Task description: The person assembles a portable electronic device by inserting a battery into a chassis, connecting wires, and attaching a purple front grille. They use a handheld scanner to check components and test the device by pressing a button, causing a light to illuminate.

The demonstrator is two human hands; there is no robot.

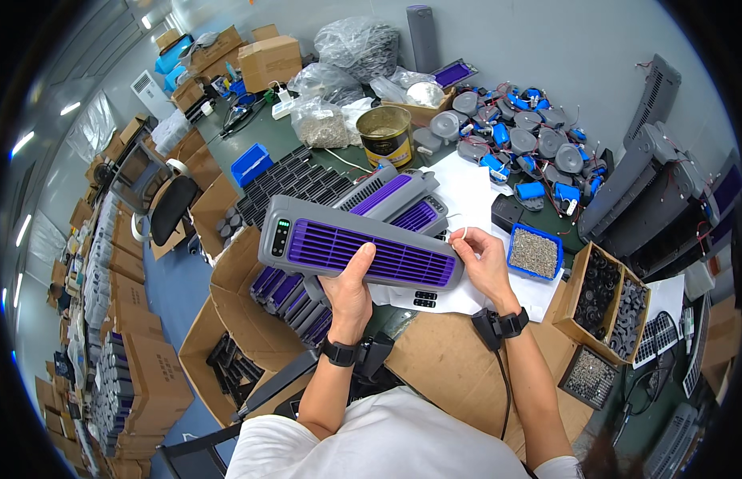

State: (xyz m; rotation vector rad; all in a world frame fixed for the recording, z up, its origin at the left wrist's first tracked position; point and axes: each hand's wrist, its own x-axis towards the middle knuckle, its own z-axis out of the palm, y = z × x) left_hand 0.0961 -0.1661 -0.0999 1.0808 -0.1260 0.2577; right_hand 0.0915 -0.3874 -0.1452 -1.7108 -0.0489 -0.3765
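My left hand (pixel 349 295) grips a long grey device with a purple slatted grille (pixel 387 257) from below, its thumb lying on the front. Green lights glow on a small dark panel at the device's left end. At the opposite end, my right hand (pixel 484 263) pinches a thin white cable (pixel 464 232) between thumb and fingers; whether its tip is in the device is hidden. Similar grey housings with purple grilles (pixel 415 217) lie stacked just behind. Beneath the device's right end, small black button panels (pixel 424 298) rest on white paper (pixel 472 185).
A blue tray of small screws (pixel 535 251) and a divided cardboard box of black parts (pixel 592 295) stand to the right. Speaker-like round parts with blue batteries (pixel 539 140) are heaped behind. An open carton (pixel 255 311) stands left, beside a metal can (pixel 384 136) farther back.
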